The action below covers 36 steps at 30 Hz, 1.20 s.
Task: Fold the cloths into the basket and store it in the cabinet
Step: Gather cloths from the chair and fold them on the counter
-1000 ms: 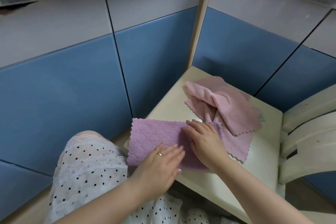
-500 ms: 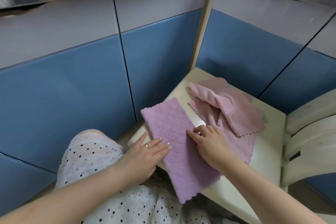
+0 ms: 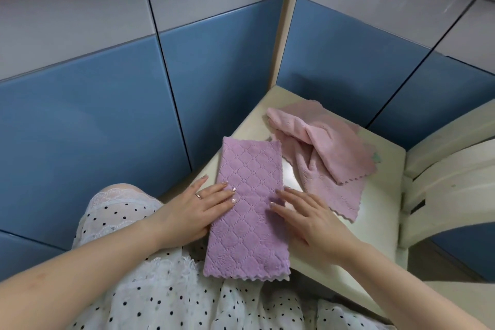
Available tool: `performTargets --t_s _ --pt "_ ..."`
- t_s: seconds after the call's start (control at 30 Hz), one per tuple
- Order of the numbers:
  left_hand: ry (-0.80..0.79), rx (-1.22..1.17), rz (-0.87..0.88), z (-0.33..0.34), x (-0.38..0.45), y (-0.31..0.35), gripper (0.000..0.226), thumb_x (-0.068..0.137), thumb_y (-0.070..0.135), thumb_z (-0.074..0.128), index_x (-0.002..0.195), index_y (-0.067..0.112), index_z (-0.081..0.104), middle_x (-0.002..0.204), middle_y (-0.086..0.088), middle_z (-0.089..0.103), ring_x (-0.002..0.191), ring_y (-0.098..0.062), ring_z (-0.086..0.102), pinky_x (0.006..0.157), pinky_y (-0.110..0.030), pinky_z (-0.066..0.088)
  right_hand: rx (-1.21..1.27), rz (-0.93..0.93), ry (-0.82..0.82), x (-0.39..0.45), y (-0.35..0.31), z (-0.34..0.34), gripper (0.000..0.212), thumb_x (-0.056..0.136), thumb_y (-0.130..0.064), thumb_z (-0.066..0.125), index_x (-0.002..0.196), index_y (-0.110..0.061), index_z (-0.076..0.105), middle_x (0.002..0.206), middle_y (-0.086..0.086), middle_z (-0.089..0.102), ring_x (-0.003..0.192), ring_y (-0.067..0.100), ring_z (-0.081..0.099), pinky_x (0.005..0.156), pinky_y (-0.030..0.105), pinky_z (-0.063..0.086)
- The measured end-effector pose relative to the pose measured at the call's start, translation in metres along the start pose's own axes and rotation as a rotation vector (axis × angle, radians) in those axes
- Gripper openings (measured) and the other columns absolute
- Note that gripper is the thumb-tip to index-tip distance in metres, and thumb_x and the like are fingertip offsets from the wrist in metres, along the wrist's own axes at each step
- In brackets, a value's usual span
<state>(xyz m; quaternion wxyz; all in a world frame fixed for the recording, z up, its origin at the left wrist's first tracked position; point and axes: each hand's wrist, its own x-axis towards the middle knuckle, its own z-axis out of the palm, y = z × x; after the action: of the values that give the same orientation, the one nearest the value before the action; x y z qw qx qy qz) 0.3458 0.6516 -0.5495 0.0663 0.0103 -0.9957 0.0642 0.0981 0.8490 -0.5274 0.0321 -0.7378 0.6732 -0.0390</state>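
Note:
A purple quilted cloth (image 3: 249, 203), folded into a long strip, lies on the front edge of a cream chair seat (image 3: 375, 211) and hangs over my lap. My left hand (image 3: 198, 209) rests flat on the strip's left edge with its fingers straight. On the strip's right edge my right hand (image 3: 308, 220) lies flat, fingers straight too. Two pink cloths (image 3: 329, 161) lie crumpled and overlapping on the seat behind and to the right. No basket is in view.
Blue and grey cabinet doors (image 3: 107, 104) stand close on the left and behind the chair, meeting at a corner post (image 3: 284, 43). The cream chair back (image 3: 452, 182) rises at the right. My dotted white skirt (image 3: 166, 289) fills the foreground.
The purple strip has turned from lying crosswise to lengthwise, pointing away from me. Both hands have moved to its two sides and now lie flat on it.

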Motion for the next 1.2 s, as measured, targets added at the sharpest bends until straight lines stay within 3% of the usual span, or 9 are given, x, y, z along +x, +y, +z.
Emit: performTargets --t_s 0.13,0.27,0.37,0.5,0.67,0.73,0.83,1.0,1.2 --pt "0.02 -0.085 0.107 0.009 0.005 0.008 0.051 0.089 0.019 0.039 0.14 0.016 0.041 0.146 -0.004 0.042 0.134 -0.022 0.041 0.114 -0.04 0.022 0.026 -0.102 -0.164 -0.024 -0.007 0.005 0.079 0.08 -0.048 0.047 0.15 -0.034 0.013 0.158 -0.003 0.01 0.146 0.013 0.004 0.119 0.04 0.004" --pt "0.029 -0.176 0.111 0.016 0.005 0.01 0.051 0.092 0.013 0.041 0.142 0.017 0.037 0.149 -0.001 0.037 0.137 -0.019 0.036 0.115 -0.036 0.021 -0.069 -0.111 -0.052 -0.032 -0.017 0.018 0.085 0.075 -0.059 0.055 0.148 -0.028 0.025 0.155 0.004 0.025 0.143 0.021 0.024 0.112 0.046 0.018" --pt "0.06 -0.317 0.082 0.009 0.008 0.008 0.044 0.091 0.017 0.045 0.135 0.017 0.048 0.141 0.001 0.049 0.133 -0.013 0.041 0.115 -0.03 0.021 0.015 -0.129 0.143 -0.032 -0.03 0.029 0.056 0.085 -0.045 0.053 0.138 -0.031 0.043 0.147 0.001 0.041 0.137 0.019 0.036 0.111 0.046 0.024" --pt "0.125 -0.593 -0.146 -0.004 0.008 0.009 0.033 0.085 0.027 0.051 0.118 0.026 0.058 0.119 0.004 0.066 0.11 -0.008 0.057 0.1 -0.021 0.04 0.384 -0.002 0.317 -0.021 -0.042 0.025 0.027 0.089 -0.037 0.055 0.114 -0.03 0.06 0.121 -0.014 0.062 0.117 0.0 0.053 0.11 0.034 0.031" --pt "0.194 -0.976 -0.617 -0.024 0.016 0.013 0.057 0.083 0.071 0.037 0.101 0.024 0.062 0.089 0.006 0.068 0.082 -0.014 0.062 0.071 -0.04 0.052 0.749 0.429 0.39 0.007 -0.043 -0.002 0.034 0.094 -0.045 0.034 0.113 -0.031 0.059 0.092 -0.032 0.059 0.085 0.0 0.061 0.07 0.021 0.048" --pt "0.235 -1.092 -0.741 -0.031 0.03 0.015 0.045 0.087 0.062 0.046 0.102 0.022 0.061 0.089 0.0 0.067 0.083 -0.016 0.062 0.073 -0.039 0.051 0.827 0.535 0.395 0.025 -0.039 -0.01 0.029 0.098 -0.034 0.036 0.12 -0.028 0.054 0.096 -0.031 0.057 0.089 0.003 0.059 0.075 0.025 0.049" --pt "0.268 -1.135 -0.883 -0.032 0.049 0.014 0.021 0.093 0.041 0.05 0.089 0.022 0.056 0.08 -0.004 0.065 0.072 -0.012 0.062 0.06 -0.027 0.05 0.828 0.706 0.399 0.052 -0.029 -0.017 0.02 0.098 -0.029 0.041 0.09 -0.015 0.053 0.078 -0.012 0.058 0.076 0.016 0.054 0.065 0.032 0.043" --pt "0.121 -1.139 -1.1 -0.021 0.065 0.002 0.024 0.095 0.036 0.048 0.108 0.017 0.055 0.092 0.001 0.069 0.087 -0.015 0.065 0.079 -0.041 0.053 0.729 0.826 0.265 0.081 -0.01 -0.015 0.027 0.097 -0.026 0.045 0.074 -0.011 0.048 0.068 -0.003 0.052 0.075 0.022 0.047 0.061 0.034 0.026" --pt "0.028 -1.063 -1.139 -0.023 0.067 0.0 0.027 0.094 0.032 0.047 0.115 0.015 0.047 0.099 -0.002 0.063 0.091 -0.017 0.06 0.077 -0.036 0.049 0.63 0.853 0.133 0.092 -0.001 -0.015 0.03 0.094 -0.028 0.05 0.066 -0.017 0.044 0.07 -0.001 0.053 0.077 0.024 0.048 0.062 0.033 0.024"
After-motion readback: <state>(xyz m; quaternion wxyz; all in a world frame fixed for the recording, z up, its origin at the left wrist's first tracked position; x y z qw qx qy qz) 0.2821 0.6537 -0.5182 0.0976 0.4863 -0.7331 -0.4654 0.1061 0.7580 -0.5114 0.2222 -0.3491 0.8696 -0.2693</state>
